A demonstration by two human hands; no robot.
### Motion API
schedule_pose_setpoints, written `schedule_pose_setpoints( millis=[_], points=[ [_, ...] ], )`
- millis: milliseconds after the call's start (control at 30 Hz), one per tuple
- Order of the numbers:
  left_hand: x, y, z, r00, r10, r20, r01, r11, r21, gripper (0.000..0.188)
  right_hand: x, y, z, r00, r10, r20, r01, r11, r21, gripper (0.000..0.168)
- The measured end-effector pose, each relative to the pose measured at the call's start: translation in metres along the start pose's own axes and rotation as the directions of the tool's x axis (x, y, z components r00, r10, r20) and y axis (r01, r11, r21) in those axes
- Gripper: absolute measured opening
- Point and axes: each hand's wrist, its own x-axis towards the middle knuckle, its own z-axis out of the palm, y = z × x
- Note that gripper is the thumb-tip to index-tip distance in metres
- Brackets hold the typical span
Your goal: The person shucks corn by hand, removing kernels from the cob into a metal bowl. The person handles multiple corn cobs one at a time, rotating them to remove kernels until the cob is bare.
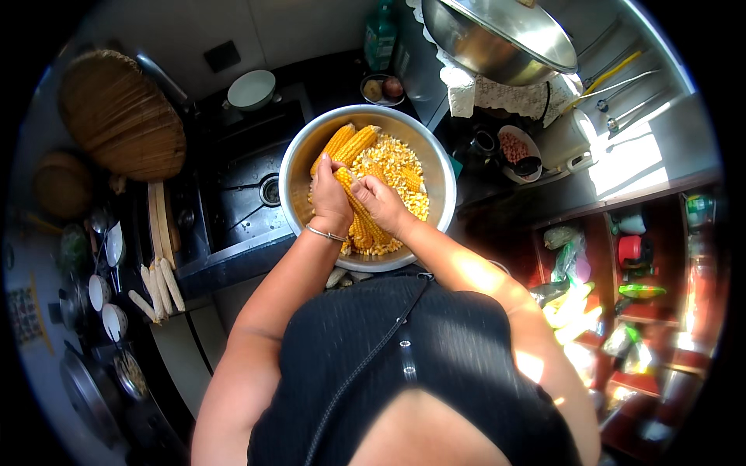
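Observation:
A large steel basin point(447, 192) holds loose yellow corn kernels point(402, 154) and several corn cobs. Over it, my left hand point(331, 195) is closed around a corn cob point(345, 178) with kernels on it. My right hand point(379, 198) grips the same cob from the other side, thumb on the kernels. Two full corn cobs point(355, 145) lean at the basin's upper left wall, and more cobs lie under my hands, partly hidden by them.
Left of the basin is a black sink point(239, 218) with a drain. Stripped cobs point(157, 288) lie at the counter's left. A white bowl point(252, 90) stands behind the sink. At the right are a bowl of pinkish beans or nuts point(514, 145) and a large lidded steel pot point(501, 52).

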Motion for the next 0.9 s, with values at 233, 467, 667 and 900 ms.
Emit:
schedule_pose_setpoints(
  millis=[233,467,667,900],
  points=[
    [-0.027,0.003,0.013,0.990,0.090,0.110,-0.113,0.966,0.233,0.049,0.003,0.008,0.006,0.976,-0.187,-0.112,0.198,0.976,0.090,0.047],
    [-0.027,-0.004,0.013,0.986,0.144,0.086,-0.160,0.960,0.230,0.051,0.003,0.023,0.008,0.980,-0.009,-0.197,0.055,0.972,0.227,0.041],
    [-0.028,-0.004,0.012,0.981,0.151,0.123,-0.181,0.938,0.294,0.049,0.001,-0.003,0.014,0.964,-0.187,-0.188,0.230,0.942,0.243,0.038],
    [-0.024,-0.012,0.011,0.945,0.279,0.171,-0.326,0.859,0.396,0.048,0.004,-0.005,0.008,0.973,-0.160,-0.166,0.195,0.954,0.227,0.040]
  ],
)
